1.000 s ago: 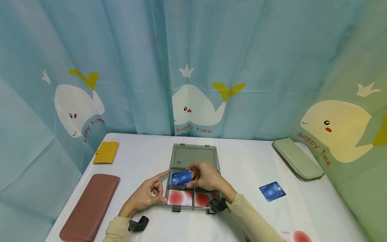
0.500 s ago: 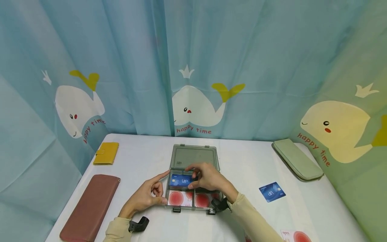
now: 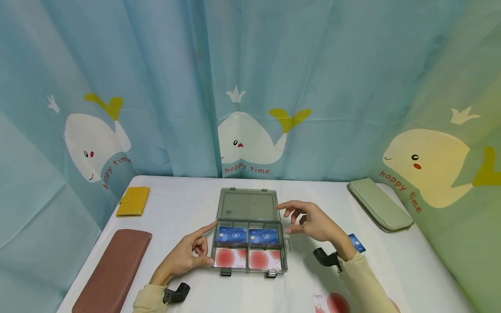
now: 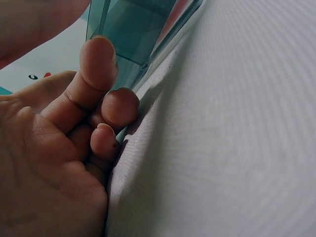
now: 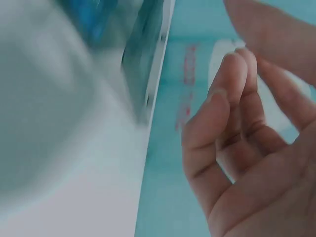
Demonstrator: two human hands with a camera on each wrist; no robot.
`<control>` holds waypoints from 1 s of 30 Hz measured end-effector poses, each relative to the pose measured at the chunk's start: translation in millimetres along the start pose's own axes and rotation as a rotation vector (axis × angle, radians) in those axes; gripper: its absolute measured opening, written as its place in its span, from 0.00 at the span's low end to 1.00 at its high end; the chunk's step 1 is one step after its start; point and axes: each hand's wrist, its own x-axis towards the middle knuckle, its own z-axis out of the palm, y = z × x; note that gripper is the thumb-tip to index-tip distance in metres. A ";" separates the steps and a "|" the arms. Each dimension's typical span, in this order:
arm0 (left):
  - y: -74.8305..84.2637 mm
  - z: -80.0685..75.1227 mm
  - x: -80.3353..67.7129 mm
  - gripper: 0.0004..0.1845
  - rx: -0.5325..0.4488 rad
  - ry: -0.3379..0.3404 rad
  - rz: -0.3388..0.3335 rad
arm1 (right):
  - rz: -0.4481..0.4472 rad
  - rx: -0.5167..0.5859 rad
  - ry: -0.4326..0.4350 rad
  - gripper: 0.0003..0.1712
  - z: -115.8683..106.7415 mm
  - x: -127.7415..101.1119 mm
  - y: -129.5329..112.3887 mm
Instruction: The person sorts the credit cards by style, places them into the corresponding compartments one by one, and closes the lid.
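A clear grey-green plastic box [image 3: 247, 205] lies with its lid tipped back. Its back compartments hold a blue VIP card [image 3: 232, 234] at left and another blue VIP card [image 3: 263, 236] at right. In front are a left red-and-white card [image 3: 231, 258] and a right red-and-white card [image 3: 265, 260]. My left hand [image 3: 185, 257] touches the box's left side with straight index finger and thumb; its other fingers are bent. To the right of the box, my right hand [image 3: 316, 223] hovers with loosely bent fingers, holding nothing, as the right wrist view also shows.
A blue card [image 3: 356, 243] lies partly behind the right forearm, and a loose red-and-white card [image 3: 332, 303] near the front edge. A green wallet [image 3: 379, 204] is at far right. On the left are a yellow card holder [image 3: 133, 201] and a brown long wallet [image 3: 113, 269].
My right hand has let go of a blue VIP card in the back-left compartment and moved right, out of the box. The left hand stays at the box's side. The head view has shifted slightly.
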 end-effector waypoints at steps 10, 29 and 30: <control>-1.8 5.3 -4.8 0.53 -0.030 0.000 0.000 | 0.077 -0.024 0.074 0.33 -48.7 -70.4 40.4; -1.0 0.6 -2.1 0.54 -0.004 0.006 -0.029 | 0.111 -0.188 0.150 0.38 -66.9 -133.7 104.0; -1.1 0.3 -1.5 0.54 -0.003 0.005 -0.027 | 0.113 -0.193 0.152 0.38 -66.3 -133.8 104.9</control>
